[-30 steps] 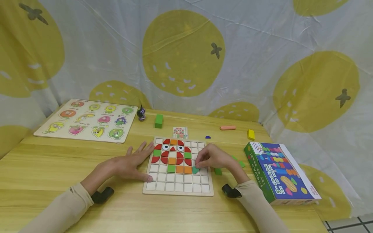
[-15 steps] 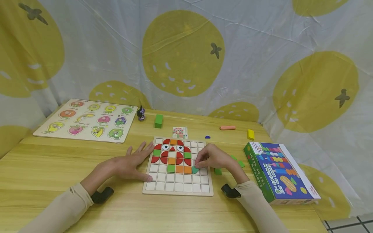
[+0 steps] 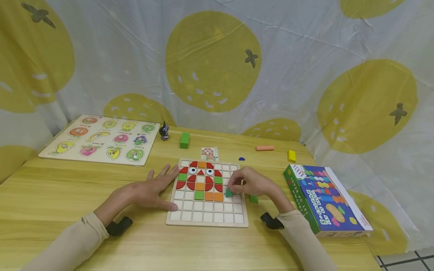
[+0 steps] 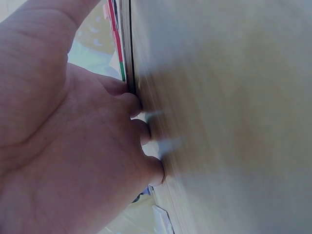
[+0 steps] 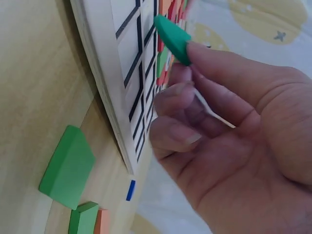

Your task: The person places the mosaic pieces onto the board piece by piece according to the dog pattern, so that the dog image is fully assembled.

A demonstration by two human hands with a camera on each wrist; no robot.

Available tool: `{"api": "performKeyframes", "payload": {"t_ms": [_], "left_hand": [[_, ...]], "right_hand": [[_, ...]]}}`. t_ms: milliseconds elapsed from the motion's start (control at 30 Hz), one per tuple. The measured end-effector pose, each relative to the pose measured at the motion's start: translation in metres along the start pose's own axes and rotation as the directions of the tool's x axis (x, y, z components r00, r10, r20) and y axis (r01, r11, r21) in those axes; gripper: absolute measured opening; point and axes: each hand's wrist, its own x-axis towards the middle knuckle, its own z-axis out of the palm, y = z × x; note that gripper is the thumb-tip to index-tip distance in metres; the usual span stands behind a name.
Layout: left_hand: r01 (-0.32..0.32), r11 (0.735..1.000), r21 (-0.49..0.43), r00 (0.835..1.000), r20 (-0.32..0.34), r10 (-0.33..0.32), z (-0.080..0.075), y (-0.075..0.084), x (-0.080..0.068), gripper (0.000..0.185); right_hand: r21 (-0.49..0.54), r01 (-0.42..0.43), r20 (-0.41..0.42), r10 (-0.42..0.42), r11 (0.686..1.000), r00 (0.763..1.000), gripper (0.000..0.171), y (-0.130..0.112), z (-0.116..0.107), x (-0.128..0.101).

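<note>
Right hand (image 3: 252, 183) over the right side of the board (image 3: 207, 220), thumb and forefinger pinched on a green piece (image 3: 229, 193) held just above the grid, beside the orange tile (image 3: 218, 197) in the bottom coloured row. From the wrist, same piece (image 5: 171, 38) gripped at its end, lifted clear of the white squares, other fingers (image 5: 173, 137) curled loosely beneath. Hard to tell from the head view whether the piece's lower corner touches the board.

Left hand (image 3: 147, 191) flat on the table (image 3: 101, 233), fingers straight and spread, tips against the board's left edge, thumb along its lower left corner. Up close, left fingertips (image 4: 141, 134) pressed to the wood, holding nothing.

On the board, an owl-like face in red, orange and green tiles with two eyes. Right of the board, loose green pieces (image 5: 68, 165) lying on the table, near a coloured box (image 3: 325, 201). Farther back, a small card (image 3: 209, 154), a green block (image 3: 184, 140), a fruit puzzle (image 3: 101, 139), a pink bar (image 3: 265, 148) and a yellow block (image 3: 292, 156)
</note>
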Motion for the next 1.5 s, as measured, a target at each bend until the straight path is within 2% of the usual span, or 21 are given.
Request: {"api": "performKeyframes", "payload": {"t_ms": [133,267,500,767,933,1133,1200,1333,1500], "left_hand": [[0.003,1.000,0.008,1.000,-0.002,-0.003,-0.001,0.000,0.001,0.125],[-0.009,1.000,0.004,1.000,-0.003,0.009,-0.001,0.000,0.001,0.124],[-0.004,1.000,0.010,1.000,-0.002,0.004,-0.001,0.000,0.001,0.124],[-0.004,1.000,0.004,1.000,-0.002,0.004,-0.001,0.000,0.000,0.124],[0.003,1.000,0.007,1.000,0.000,-0.003,0.000,-0.001,0.001,0.124],[-0.008,1.000,0.012,1.000,-0.001,0.008,0.000,-0.002,0.001,0.123],[-0.009,1.000,0.014,1.000,-0.001,0.009,0.000,-0.001,0.001,0.123],[-0.003,1.000,0.015,1.000,-0.002,0.003,0.000,-0.002,0.001,0.124],[-0.004,1.000,0.014,1.000,-0.004,0.004,0.000,-0.002,0.001,0.124]], "right_hand": [[-0.019,-0.004,-0.002,0.004,1.000,1.000,0.003,-0.003,0.000,0.000],[-0.018,-0.005,0.056,0.006,1.000,0.998,0.006,-0.007,0.002,0.000],[0.039,-0.018,0.157,0.011,0.999,0.988,0.011,-0.010,0.004,0.000],[0.051,-0.024,0.187,0.014,0.998,0.982,0.020,-0.008,0.009,0.003],[0.019,0.034,0.166,-0.037,0.999,0.985,0.013,-0.009,0.012,0.005],[-0.075,-0.043,0.035,0.045,0.996,0.998,0.022,-0.011,0.010,0.001],[-0.114,-0.058,0.015,0.060,0.992,0.998,0.025,-0.010,0.011,0.001],[-0.123,-0.066,0.042,0.072,0.990,0.997,0.029,-0.009,0.013,0.003],[-0.033,-0.073,0.068,0.075,0.997,0.995,0.028,-0.008,0.011,0.002]]}}
